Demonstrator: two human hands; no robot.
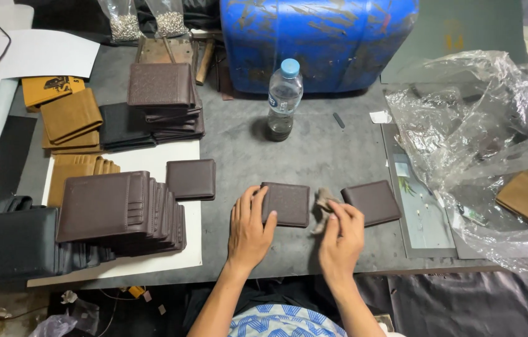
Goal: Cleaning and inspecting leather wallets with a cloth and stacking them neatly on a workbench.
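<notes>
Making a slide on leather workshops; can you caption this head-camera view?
Left hand steadies a brown wallet while the right hand holds a small cloth beside it.

Dark brown wallet (286, 204) noted under left hand (249, 226); grey-brown rag (322, 206) in right hand (341, 240). Far drum (319, 40) recorded as blue, scuffed. Tan wallets (70, 118) logged far left; table (314, 150) grey.

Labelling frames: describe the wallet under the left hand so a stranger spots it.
Start at the blue drum, drop past the water bottle to the table's near edge. The dark brown closed wallet lies there, alone touched by the left hand.
</notes>
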